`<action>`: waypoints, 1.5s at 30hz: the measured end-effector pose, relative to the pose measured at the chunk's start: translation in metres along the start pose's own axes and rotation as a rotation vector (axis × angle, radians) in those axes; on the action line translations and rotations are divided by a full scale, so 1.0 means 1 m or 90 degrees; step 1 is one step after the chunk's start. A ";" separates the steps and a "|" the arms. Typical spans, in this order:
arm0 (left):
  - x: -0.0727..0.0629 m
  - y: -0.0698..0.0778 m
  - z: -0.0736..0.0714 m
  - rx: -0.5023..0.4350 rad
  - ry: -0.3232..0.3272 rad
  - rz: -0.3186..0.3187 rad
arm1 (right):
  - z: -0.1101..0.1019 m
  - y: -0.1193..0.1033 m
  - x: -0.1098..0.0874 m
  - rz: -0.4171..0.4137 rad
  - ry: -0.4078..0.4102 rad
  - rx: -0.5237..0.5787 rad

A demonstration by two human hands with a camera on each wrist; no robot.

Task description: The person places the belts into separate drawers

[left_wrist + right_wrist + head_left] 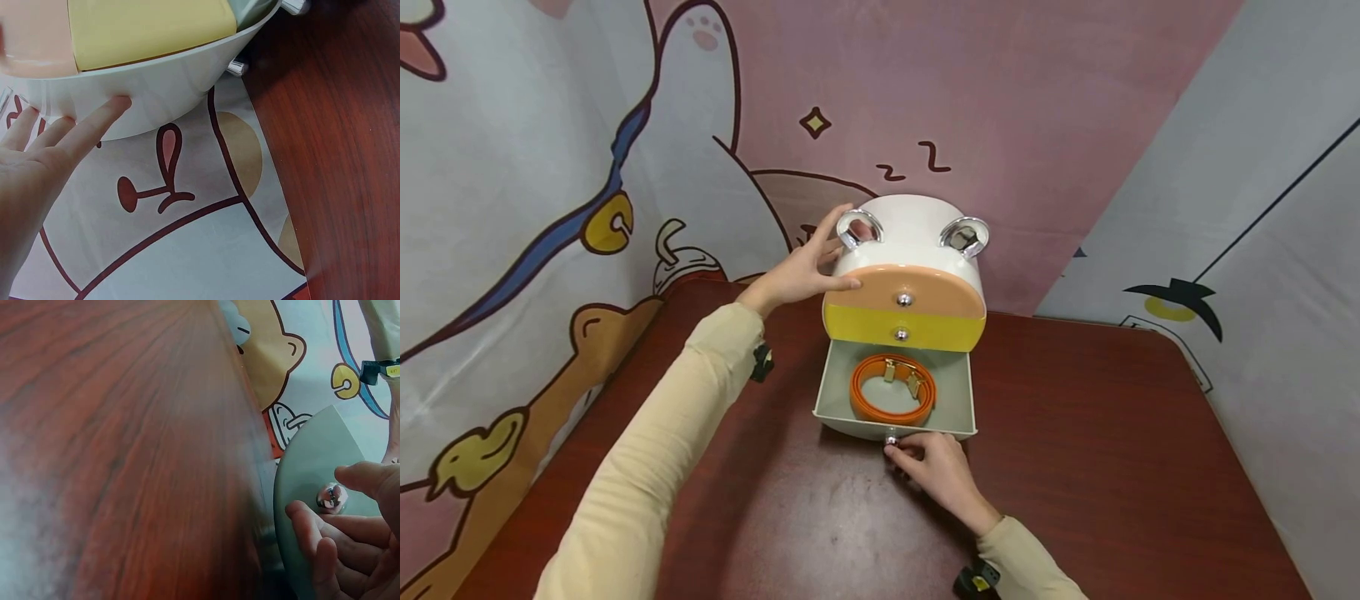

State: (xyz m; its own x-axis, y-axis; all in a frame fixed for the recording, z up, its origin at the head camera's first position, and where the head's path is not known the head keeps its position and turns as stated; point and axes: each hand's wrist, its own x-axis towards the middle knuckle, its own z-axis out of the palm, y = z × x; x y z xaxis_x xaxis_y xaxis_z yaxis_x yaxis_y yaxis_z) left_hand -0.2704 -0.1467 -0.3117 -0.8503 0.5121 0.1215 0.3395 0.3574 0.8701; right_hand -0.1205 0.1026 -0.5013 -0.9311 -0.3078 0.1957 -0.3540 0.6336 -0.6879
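Observation:
A small rounded cabinet [917, 218] has a white shell and silver ear-shaped rings. Its orange drawer [865, 287] and yellow drawer [857, 323] are closed, while the grey-green bottom drawer [835, 392] is pulled out. Inside that drawer lies a coiled orange belt [857, 392] with gold-coloured metal parts. My left hand [801, 271] rests against the cabinet's left side, its fingers extended along the white shell in the left wrist view. At the bottom drawer's silver knob [331, 497], my right hand [942, 468] holds it between thumb and fingers.
The cabinet stands on a dark red-brown wooden table [1097, 433], close to its back edge. Cartoon-printed cloth [1037, 108] hangs behind and on both sides. A dark device [763, 362] is on the left wrist and another [977, 578] on the right.

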 end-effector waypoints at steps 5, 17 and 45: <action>0.001 -0.003 0.000 -0.004 0.001 -0.001 | 0.002 -0.002 0.004 0.000 0.029 -0.009; 0.001 -0.006 0.000 -0.012 0.001 -0.002 | 0.000 -0.003 0.017 0.019 0.025 0.040; 0.001 -0.004 0.001 0.001 0.002 -0.007 | -0.003 0.004 0.040 0.039 0.063 0.007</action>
State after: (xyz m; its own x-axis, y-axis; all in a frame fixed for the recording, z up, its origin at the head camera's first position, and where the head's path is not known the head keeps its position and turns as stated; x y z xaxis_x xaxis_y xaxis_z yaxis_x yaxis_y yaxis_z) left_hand -0.2721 -0.1475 -0.3155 -0.8550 0.5059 0.1140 0.3314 0.3641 0.8704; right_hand -0.1596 0.0955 -0.4940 -0.9551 -0.1975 0.2208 -0.2962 0.6407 -0.7083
